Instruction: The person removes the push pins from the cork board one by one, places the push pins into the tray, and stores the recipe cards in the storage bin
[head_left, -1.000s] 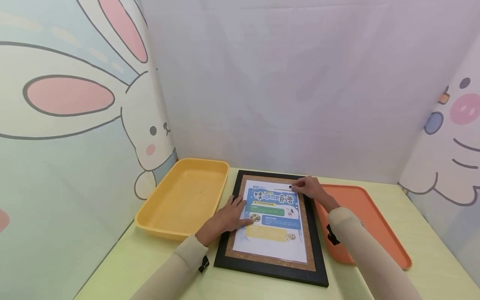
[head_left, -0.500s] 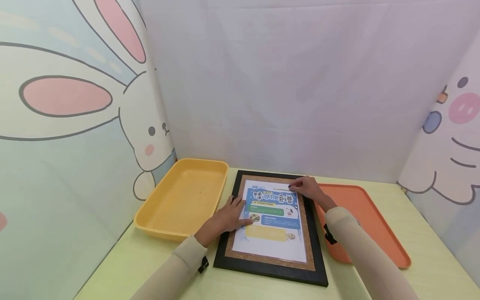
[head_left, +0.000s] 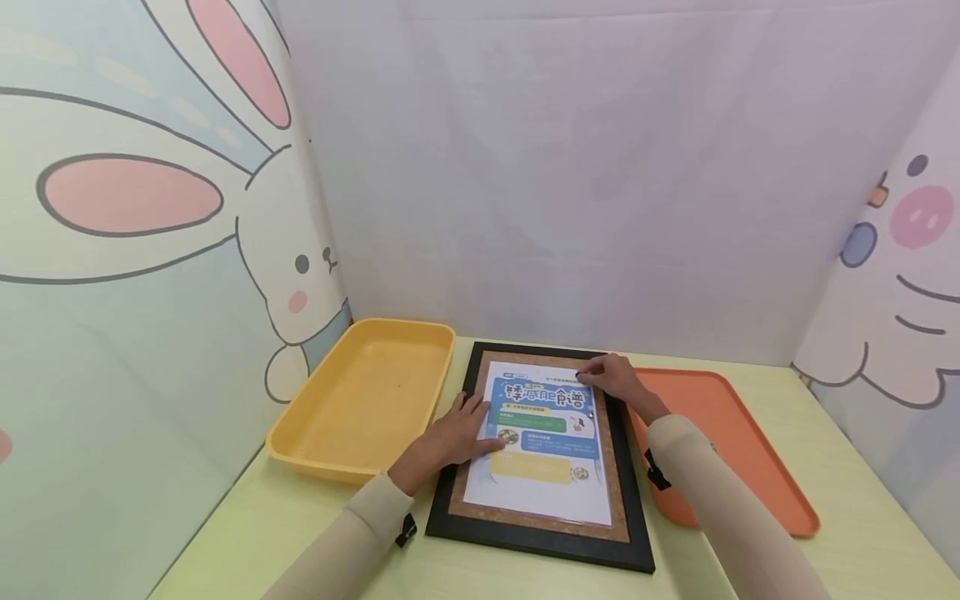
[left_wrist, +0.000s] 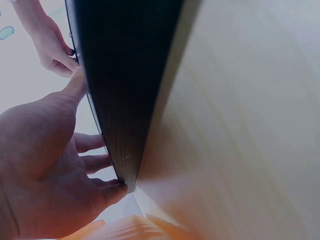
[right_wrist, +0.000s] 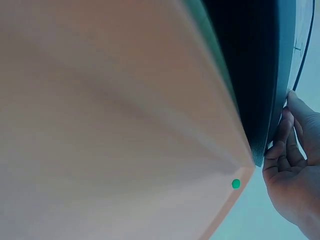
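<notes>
A black-framed corkboard (head_left: 540,522) lies flat in the middle of the tabletop (head_left: 855,467), its far side close to the tabletop's back edge. On the cork lies a printed poster (head_left: 543,437), white at top and bottom, with large Chinese characters on a blue panel and green and yellow blocks beneath. A strip of bare cork shows between its sides and the frame.

The left hand (head_left: 459,429) rests with fingers spread across the left side of the frame, its fingertips and thumb reaching onto the poster. The right hand (head_left: 618,377) is narrow, pinching a small dark piece (head_left: 579,375) at the poster's upper right corner; the fingers hide most of it, so its exact kind cannot be told. The wrist lies over the frame's right side.

A deep yellow tray (head_left: 367,400) stands left of the corkboard, along the tabletop's left edge. An orange tray (head_left: 727,425) lies just beside the frame's right side, partly under the right beige sleeve (head_left: 723,496). A dark strap (head_left: 406,530) shows at the left cuff. A pale curtain (head_left: 562,167) hangs behind the tabletop's back edge, and a cartoon rabbit (head_left: 288,250) is printed on the left wall.
</notes>
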